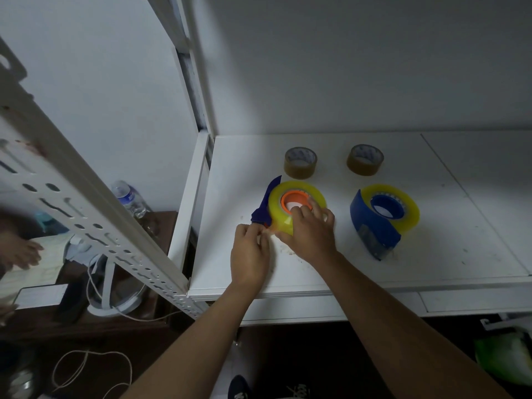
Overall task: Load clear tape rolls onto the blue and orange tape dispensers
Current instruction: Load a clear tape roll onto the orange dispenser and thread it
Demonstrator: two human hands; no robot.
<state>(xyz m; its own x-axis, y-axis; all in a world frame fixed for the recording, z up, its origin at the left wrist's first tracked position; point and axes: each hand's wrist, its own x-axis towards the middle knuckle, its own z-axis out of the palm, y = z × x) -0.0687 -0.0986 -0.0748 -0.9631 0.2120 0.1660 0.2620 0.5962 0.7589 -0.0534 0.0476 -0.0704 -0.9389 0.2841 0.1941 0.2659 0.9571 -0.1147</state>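
Two dispensers on the white shelf (374,263), both carrying a yellowish clear roll. The orange-hub dispenser (296,200) lies flat mid-shelf with its tape roll (283,215) seated around the hub; a dark blue guard (266,203) sticks out on its left side. The blue dispenser (374,226) sits well to the right, its own roll (410,210) on the blue hub, blade end pointing toward the front edge. Right hand (309,236) lies on top of the orange-hub roll, fingers curled over the rim and into the hub, grasping it. Left hand (250,253) is just beside the roll's near-left edge, fingertips pinched together on something at the tape end; the strip itself is too clear and small to make out, so likely the tape tail, not certain. Most of the orange dispenser's body is covered by the roll and both hands, cutter not visible. Two brown tape rolls (300,163) (365,159) stand behind, apart from each other and from the dispensers. Open shelf surface right of the blue dispenser and along the front edge; left edge is close to the left hand, bounded by a perforated white upright (86,203). Beyond it, lower left: water bottle (131,198), blurred clutter, cord on the floor. Green bag (506,358) cut off at lower right.
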